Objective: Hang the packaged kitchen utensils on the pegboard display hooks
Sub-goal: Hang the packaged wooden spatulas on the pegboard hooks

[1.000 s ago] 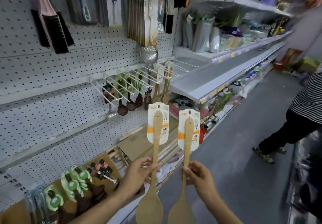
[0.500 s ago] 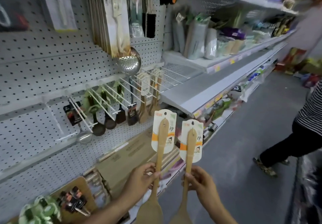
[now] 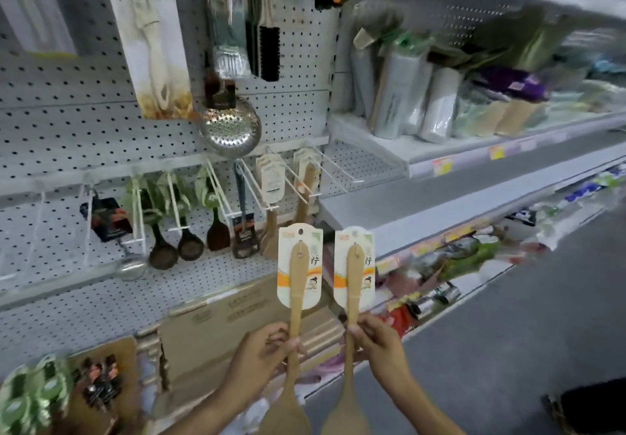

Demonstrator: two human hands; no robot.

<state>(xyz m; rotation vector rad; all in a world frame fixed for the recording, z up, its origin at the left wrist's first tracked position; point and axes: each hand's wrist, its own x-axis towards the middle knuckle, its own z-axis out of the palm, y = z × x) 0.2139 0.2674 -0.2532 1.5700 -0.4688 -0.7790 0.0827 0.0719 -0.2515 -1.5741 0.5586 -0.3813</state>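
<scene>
Two pale wooden spatulas w/ white-and-orange printed header cards are held upright, blades down, side by side but apart, in front of the white pegboard (image 3: pixel 67 136). The left wooden spatula (image 3: pixel 295 302) is pinched at mid-handle by the left hand (image 3: pixel 261 356), thumb and fingertips clamped on the shaft. The right wooden spatula (image 3: pixel 352 299) is gripped at mid-handle by the right hand (image 3: pixel 379 343), fingers curled round it. Neither card is on a hook; both are held below and in front of the white wire display hooks (image 3: pixel 325 170).

Just above the cards, approx. behind them, a few more carded wooden spatulas (image 3: pixel 271 180) are seen hung on those hooks. To the left on the same row, dark brown ladles and turners w/ green cards (image 3: pixel 183 217) are hung. Above, a perforated steel skimmer (image 3: pixel 230 129) hangs against the board, w/ a long white carded utensil pack (image 3: pixel 149 38) and black brushes (image 3: pixel 269 51) higher up. Flat brown cardboard boxes (image 3: pixel 216 329) lie on the lower shelf behind the hands. At right, grey metal shelves (image 3: pixel 440 204) carry blurred packaged goods; details can't be made out.
</scene>
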